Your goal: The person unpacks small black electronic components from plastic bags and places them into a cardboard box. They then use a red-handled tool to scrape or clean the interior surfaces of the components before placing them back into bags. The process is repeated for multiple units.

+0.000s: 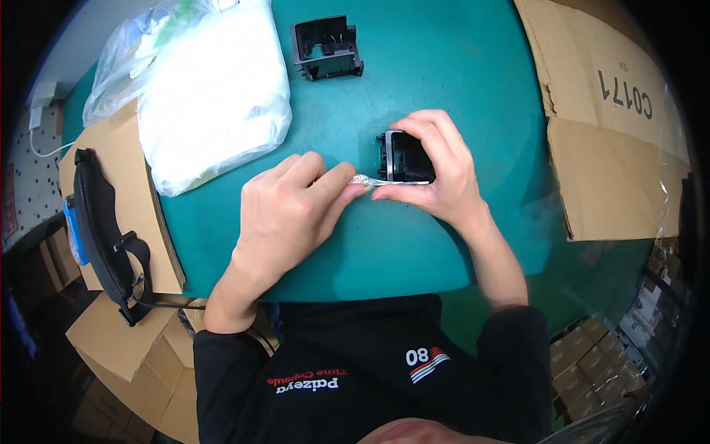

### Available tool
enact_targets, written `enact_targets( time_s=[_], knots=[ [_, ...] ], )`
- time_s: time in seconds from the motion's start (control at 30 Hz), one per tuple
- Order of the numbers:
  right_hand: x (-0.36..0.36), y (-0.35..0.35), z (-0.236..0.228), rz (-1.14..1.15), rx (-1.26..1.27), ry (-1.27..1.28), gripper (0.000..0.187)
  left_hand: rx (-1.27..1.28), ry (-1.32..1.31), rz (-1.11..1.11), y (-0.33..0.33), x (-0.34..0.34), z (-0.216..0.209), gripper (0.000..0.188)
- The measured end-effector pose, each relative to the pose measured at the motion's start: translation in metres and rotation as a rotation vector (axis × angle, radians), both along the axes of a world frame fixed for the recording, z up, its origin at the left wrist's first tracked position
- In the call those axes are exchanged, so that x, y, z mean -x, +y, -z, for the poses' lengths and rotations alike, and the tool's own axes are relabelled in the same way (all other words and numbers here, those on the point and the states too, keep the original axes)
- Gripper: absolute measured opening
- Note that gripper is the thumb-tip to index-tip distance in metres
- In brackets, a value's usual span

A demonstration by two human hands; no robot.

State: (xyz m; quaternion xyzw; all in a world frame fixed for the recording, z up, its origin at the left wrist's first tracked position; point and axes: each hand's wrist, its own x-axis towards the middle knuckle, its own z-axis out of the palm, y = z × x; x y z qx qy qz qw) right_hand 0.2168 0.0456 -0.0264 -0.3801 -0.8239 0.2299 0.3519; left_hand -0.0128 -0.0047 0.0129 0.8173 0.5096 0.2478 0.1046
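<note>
My right hand point(447, 166) is closed round a black plastic housing point(410, 154) with a pale, shiny rim, its fingers over the far side and its thumb along the near edge. A crumpled whitish strip of film point(361, 180) is pinched between the thumb and fingers of my left hand point(292, 196). The strip stretches to the near left corner of the housing; whether it is stuck there I cannot tell. Beyond my hands a second black plastic housing point(327, 50) stands on the green table mat point(355, 251), open at the top.
A big white plastic bag point(214, 92) lies at the far left. Near it, a black belt bag point(96, 214) rests on a cardboard flap point(133, 192). To the right stands a large cardboard carton point(614, 163). Stacked small boxes point(592, 362) are at the lower right.
</note>
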Motion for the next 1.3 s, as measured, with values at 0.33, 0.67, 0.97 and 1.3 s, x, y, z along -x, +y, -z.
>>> enact_targets(
  time_s=[0.33, 0.67, 0.97, 1.3],
  knots=[
    [0.0, 0.0003, 0.0016, -0.016, 0.028, 0.023, 0.078, 0.089, -0.006, 0.021, -0.0024, 0.0015, -0.0053, 0.024],
    [0.0026, 0.0006, -0.0011, -0.012, 0.023, 0.041, 0.073, 0.108, -0.01, 0.012, -0.0021, 0.0023, -0.0034, 0.023],
    [0.0021, 0.0007, -0.0008, -0.008, 0.034, 0.048, 0.072, 0.126, -0.026, -0.006, -0.0021, 0.0015, -0.0031, 0.021],
    [0.0013, 0.0013, 0.002, -0.01, 0.031, 0.056, 0.071, 0.179, -0.041, 0.001, 0.0006, 0.0017, -0.0041, 0.02]
  ],
)
